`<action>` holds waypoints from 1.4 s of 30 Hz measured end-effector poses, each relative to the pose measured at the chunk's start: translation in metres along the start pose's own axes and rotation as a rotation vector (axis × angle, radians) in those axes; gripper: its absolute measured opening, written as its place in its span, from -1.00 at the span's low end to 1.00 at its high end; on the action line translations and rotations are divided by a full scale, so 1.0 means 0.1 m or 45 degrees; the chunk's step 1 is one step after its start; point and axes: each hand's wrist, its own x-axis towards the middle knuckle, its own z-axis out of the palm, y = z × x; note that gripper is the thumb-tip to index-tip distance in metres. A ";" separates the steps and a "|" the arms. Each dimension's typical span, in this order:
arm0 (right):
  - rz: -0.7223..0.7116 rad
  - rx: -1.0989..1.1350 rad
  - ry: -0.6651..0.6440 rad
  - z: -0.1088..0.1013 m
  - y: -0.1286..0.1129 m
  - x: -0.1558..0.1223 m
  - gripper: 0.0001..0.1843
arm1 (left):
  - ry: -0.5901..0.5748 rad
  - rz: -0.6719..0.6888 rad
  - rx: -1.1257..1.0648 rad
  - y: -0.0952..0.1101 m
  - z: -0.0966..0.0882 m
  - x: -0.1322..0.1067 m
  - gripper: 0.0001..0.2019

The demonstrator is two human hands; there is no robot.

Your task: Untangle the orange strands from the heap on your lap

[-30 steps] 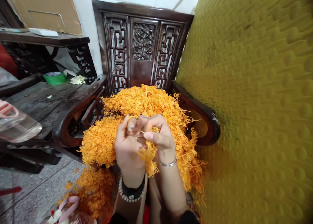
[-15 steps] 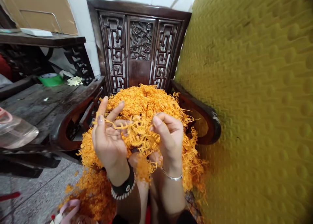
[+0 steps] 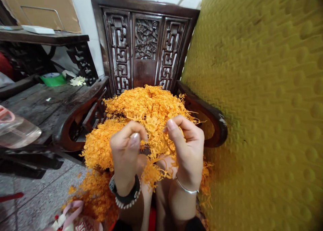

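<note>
A clump of orange, branching, stringy pieces (image 3: 154, 130) hangs between my two hands above my lap. My left hand (image 3: 124, 152) is closed, fingers curled and thumb pressed in at the clump's left side. On the other side, my right hand (image 3: 189, 150) pinches the clump between thumb and forefinger. A tangled tuft (image 3: 152, 173) dangles below, between my wrists. Behind the hands, a large heap of the same orange pieces (image 3: 141, 99) fills the seat of a dark carved wooden chair (image 3: 145, 72). Exactly which strands each fingertip grips is too small to tell.
A yellow textured mat (image 3: 252, 106) stands like a wall on the right. At left, a dark wooden bench (image 3: 32, 103) bears green tape (image 3: 53, 79) and a clear plastic jug (image 3: 19, 131). More orange pieces (image 3: 93, 194) lie on the floor near a pink-handled bag (image 3: 73, 210).
My left hand has gone from spread fingers with a strand across them to curled closed, moving inward and right. My right hand has shifted slightly right, still pinching.
</note>
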 end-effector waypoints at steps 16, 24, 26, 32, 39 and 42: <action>0.234 0.040 -0.635 -0.12 0.10 0.02 -0.84 | -0.035 -0.042 0.038 -0.07 0.13 0.06 -0.74; 0.227 0.233 -0.456 -0.11 0.06 0.04 -0.74 | -0.302 -0.610 -0.338 -0.24 0.03 0.00 -0.62; 0.209 0.197 -0.504 -0.14 0.07 0.06 -0.72 | -0.407 -0.704 -0.372 -0.28 0.01 -0.02 -0.58; 0.275 0.263 -0.575 -0.18 0.18 0.12 -0.66 | -0.161 -0.373 -0.043 -0.24 0.21 0.01 -0.58; 0.353 0.663 -0.554 -0.11 0.24 0.10 -0.61 | -0.039 -0.588 -0.392 -0.14 0.33 -0.03 -0.54; 0.374 0.732 -0.520 -0.07 0.22 0.09 -0.62 | -0.051 -0.582 -0.475 -0.15 0.33 -0.02 -0.54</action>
